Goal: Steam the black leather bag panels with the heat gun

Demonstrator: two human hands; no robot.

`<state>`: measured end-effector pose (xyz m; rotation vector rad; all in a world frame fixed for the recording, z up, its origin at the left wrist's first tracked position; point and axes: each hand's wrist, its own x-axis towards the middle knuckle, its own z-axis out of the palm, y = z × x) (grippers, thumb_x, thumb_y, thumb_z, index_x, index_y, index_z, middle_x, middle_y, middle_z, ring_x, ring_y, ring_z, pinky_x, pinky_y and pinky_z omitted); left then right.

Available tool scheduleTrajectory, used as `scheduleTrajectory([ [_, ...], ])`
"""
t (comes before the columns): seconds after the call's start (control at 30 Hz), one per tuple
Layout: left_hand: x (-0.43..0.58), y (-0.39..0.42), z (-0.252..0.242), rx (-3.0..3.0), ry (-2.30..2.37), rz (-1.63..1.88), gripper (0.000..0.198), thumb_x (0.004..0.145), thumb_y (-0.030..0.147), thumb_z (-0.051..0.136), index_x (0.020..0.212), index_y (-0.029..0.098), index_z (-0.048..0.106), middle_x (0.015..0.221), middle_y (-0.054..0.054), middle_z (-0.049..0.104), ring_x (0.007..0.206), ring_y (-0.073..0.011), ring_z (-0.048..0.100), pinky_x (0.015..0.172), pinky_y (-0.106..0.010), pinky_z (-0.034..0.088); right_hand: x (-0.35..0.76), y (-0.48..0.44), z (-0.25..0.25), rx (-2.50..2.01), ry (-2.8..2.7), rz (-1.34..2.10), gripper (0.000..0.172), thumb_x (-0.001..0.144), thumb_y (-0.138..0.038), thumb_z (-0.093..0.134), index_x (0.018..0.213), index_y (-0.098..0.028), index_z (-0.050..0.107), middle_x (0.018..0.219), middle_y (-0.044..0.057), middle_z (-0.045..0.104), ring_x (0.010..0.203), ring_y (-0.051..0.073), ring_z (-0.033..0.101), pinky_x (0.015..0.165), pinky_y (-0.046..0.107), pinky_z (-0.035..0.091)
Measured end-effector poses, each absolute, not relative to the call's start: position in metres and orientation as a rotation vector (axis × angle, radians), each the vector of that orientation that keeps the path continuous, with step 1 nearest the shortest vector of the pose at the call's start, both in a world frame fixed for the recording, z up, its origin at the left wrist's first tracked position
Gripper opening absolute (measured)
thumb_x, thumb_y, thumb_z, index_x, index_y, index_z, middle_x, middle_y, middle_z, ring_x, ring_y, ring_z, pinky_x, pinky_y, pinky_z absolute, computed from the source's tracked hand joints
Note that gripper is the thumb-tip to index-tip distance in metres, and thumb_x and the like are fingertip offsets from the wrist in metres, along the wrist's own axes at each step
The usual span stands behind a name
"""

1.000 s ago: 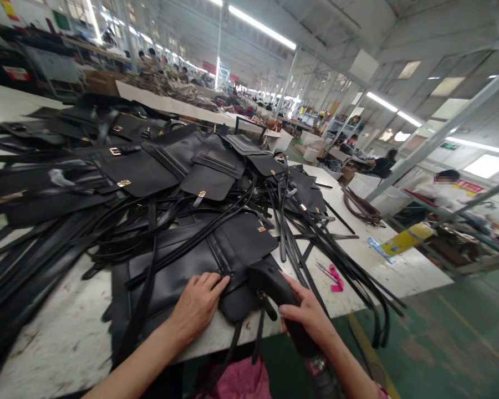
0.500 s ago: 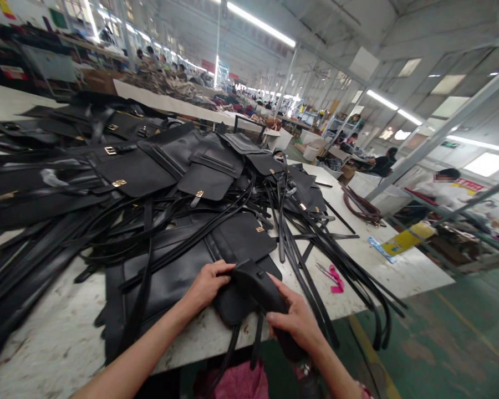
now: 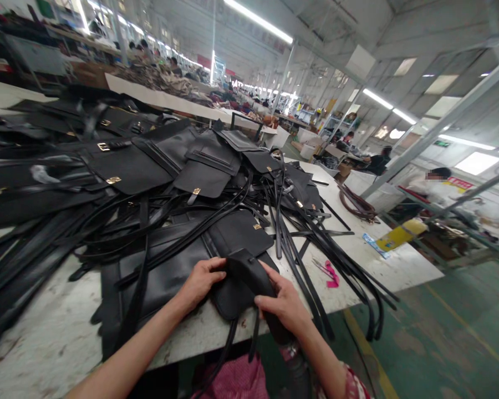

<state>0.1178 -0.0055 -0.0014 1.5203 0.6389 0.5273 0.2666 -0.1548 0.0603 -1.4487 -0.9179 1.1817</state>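
A curved black leather piece (image 3: 255, 277), part of a bag, is bent over between my hands near the table's front edge. My left hand (image 3: 203, 281) is closed, pinching the piece's upper left end between thumb and fingers. Around its lower right part wraps my right hand (image 3: 285, 303), thumb on top and fingers behind. Below the piece lies a rounded black flap (image 3: 233, 305), with thin straps hanging off the edge. A black leather bag (image 3: 170, 280) rests flat beside my left hand, its gold clasp (image 3: 256, 226) farther back.
Black bags (image 3: 145, 160) with gold clasps are heaped across the white table (image 3: 58, 332). Long black straps (image 3: 336, 266) trail over the right edge. Scissors with pink handles (image 3: 331, 274), a brown strap coil (image 3: 353, 202) and a yellow item (image 3: 401, 234) lie at the right.
The leather piece is bent more sharply at its top, and both hands keep hold of it. The whole view has shifted slightly.
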Motion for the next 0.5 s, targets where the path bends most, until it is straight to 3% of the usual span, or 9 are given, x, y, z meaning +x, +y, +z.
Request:
scheduleTrajectory([
  [0.17,0.114,-0.014,-0.007,1.637,0.765,0.584,0.025,0.069,0.02,0.053,0.09,0.016,0.066,0.08,-0.003,0.064,0.076,-0.0177,0.058,0.072,-0.03,0.045,0.271,-0.15,0.072,-1.527,-0.922,1.061,0.069,0.067,-0.014,0.059,0.131,-0.028,0.036,0.08,-0.002,0.063,0.043,0.008,0.05,0.042,0.02,0.042],
  [0.27,0.11,-0.03,-0.013,1.973,0.723,0.673,0.021,0.076,0.016,0.046,0.087,0.016,0.065,0.08,-0.004,0.061,0.077,-0.0163,0.057,0.072,-0.029,0.045,0.277,-0.169,0.077,-1.567,-0.939,1.101,0.068,0.066,-0.013,0.059,0.13,-0.027,0.038,0.086,-0.001,0.063,0.045,0.007,0.05,0.043,0.02,0.042],
  [0.5,0.088,-0.062,-0.028,2.667,0.677,0.753,0.033,0.082,0.01,0.041,0.109,0.018,0.058,0.098,-0.01,0.058,0.089,-0.0216,0.051,0.075,-0.038,0.044,0.272,-0.211,0.077,-1.753,-0.956,1.148,0.071,0.066,-0.009,0.054,0.131,-0.029,0.036,0.088,-0.002,0.061,0.048,0.007,0.048,0.045,0.02,0.041],
])
